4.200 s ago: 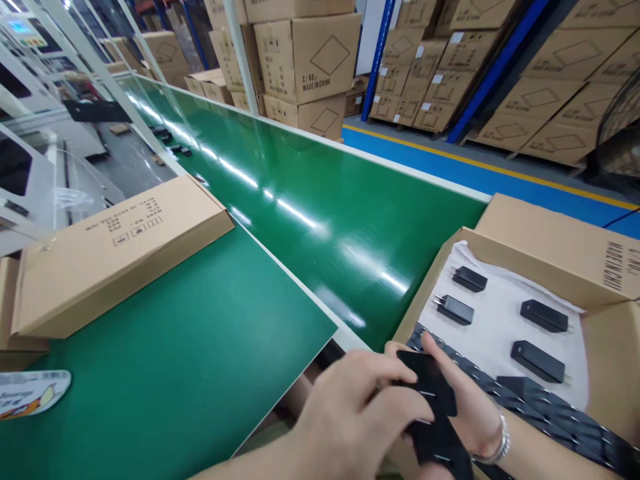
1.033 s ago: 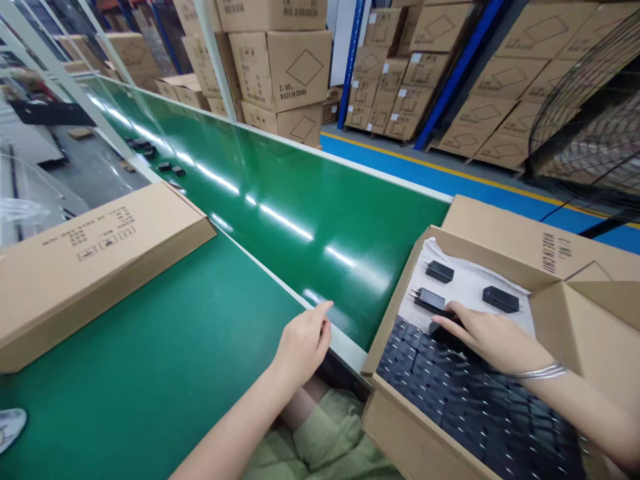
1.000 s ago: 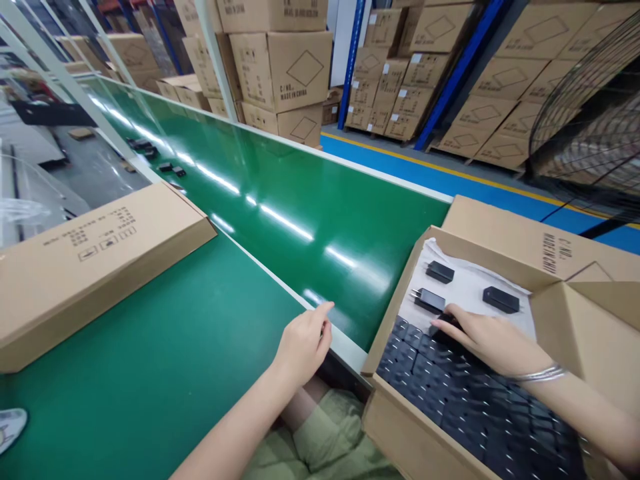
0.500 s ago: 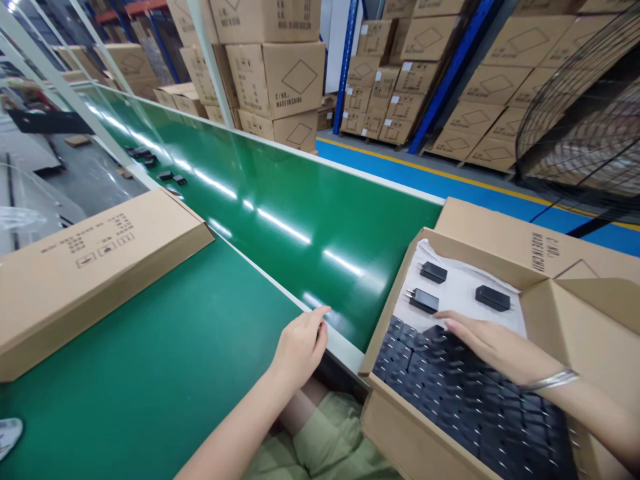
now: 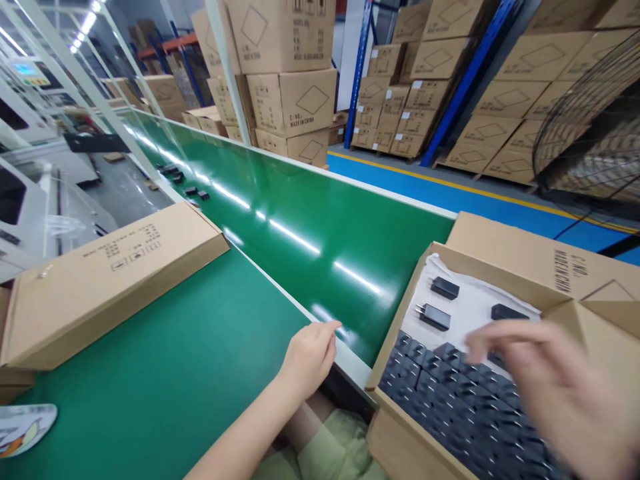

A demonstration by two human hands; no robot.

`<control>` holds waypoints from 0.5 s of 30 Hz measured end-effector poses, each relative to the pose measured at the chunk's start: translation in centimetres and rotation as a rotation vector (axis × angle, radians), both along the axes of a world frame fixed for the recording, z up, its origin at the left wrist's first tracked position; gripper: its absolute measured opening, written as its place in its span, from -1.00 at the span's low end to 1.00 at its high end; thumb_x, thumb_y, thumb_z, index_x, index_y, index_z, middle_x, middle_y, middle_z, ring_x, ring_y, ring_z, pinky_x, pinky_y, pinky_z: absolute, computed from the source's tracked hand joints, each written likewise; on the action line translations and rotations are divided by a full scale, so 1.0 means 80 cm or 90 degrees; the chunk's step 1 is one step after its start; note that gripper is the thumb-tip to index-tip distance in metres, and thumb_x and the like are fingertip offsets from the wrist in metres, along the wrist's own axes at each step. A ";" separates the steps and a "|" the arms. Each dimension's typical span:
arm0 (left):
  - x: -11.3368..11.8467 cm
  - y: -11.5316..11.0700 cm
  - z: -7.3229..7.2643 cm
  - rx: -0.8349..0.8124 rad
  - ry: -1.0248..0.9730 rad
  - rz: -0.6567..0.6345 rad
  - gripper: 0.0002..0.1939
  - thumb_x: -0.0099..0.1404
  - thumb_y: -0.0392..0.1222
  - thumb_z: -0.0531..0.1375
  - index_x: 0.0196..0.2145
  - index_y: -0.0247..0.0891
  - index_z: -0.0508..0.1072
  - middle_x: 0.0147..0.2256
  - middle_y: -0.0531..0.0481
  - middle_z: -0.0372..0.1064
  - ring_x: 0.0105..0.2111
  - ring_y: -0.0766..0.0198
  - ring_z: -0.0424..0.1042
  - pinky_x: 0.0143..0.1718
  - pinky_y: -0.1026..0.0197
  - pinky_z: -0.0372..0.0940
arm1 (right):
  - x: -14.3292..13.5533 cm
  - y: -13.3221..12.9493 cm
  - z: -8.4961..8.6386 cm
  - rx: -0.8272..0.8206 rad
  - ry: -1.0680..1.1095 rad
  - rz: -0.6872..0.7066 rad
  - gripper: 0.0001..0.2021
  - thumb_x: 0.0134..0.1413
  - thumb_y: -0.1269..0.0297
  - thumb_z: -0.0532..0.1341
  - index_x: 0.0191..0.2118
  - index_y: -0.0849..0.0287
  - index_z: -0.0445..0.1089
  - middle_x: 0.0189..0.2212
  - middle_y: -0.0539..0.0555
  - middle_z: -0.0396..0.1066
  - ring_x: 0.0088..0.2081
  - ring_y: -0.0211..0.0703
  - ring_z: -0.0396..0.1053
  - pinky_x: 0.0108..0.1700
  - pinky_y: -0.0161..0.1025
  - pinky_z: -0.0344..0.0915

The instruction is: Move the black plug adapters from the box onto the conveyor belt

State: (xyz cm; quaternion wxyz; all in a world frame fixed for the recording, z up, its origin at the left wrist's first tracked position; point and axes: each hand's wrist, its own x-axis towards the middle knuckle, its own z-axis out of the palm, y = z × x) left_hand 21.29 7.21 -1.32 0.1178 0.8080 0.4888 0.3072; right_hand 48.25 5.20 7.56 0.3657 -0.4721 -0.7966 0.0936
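My left hand rests at the white edge rail of the green conveyor belt, its fingers loosely curled together and nothing visible in them. Motion blurs my right hand, which is raised above the open cardboard box with its fingers bent. Whether it holds anything I cannot make out. Inside that box, black plug-in chargers stand in tight rows with their metal pins up. On the white sheet behind the rows, a loose charger lies near another charger. A third charger is partly covered by my right hand.
Several black chargers lie far up the conveyor belt. A closed flat carton sits on the green table at left. Stacked cartons stand behind the belt, and a large fan is at right.
My right hand has lifted off the charger rows and moved right, towards the camera. The view has shifted slightly; my left hand stays by the belt edge.
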 end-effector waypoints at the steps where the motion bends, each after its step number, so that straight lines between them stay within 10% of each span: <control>1: 0.002 0.001 0.000 0.002 0.034 -0.008 -0.74 0.33 -0.37 -0.07 -0.13 -0.25 0.34 -0.27 -0.05 0.42 -0.28 0.25 0.41 -0.24 0.20 0.34 | -0.023 0.001 -0.008 -0.026 -0.030 0.084 -0.84 0.31 0.30 -0.03 -0.18 0.02 0.28 -0.41 -0.03 0.39 -0.36 -0.37 0.37 -0.32 -0.43 0.34; 4: 0.006 0.003 -0.001 0.003 0.152 -0.039 -0.85 0.28 -0.36 0.02 -0.31 -0.25 0.38 -0.32 -0.04 0.39 -0.31 0.23 0.37 -0.26 0.17 0.31 | -0.079 -0.003 -0.049 -0.040 -0.175 0.320 -0.86 0.24 0.40 0.02 -0.23 0.07 0.30 -0.31 -0.04 0.40 -0.26 -0.32 0.35 -0.16 -0.34 0.28; 9: 0.005 0.014 -0.010 0.009 0.282 -0.111 -0.82 0.23 -0.25 0.14 -0.53 -0.26 0.35 -0.46 0.01 0.34 -0.39 0.25 0.32 -0.27 0.16 0.24 | -0.107 -0.013 -0.123 0.171 -0.221 0.281 -0.86 0.20 0.37 0.02 -0.39 0.14 0.23 -0.51 -0.10 0.29 -0.45 -0.30 0.25 -0.06 -0.23 0.13; 15: 0.005 0.030 -0.023 -0.003 0.278 -0.112 -0.71 0.26 -0.21 0.11 -0.60 -0.27 0.39 -0.59 0.03 0.33 -0.52 0.29 0.28 -0.34 0.17 0.19 | -0.108 -0.005 -0.135 0.270 -0.215 0.211 -0.65 0.31 0.39 -0.20 -0.43 0.16 0.20 -0.53 -0.07 0.27 -0.46 -0.28 0.21 -0.10 -0.25 0.09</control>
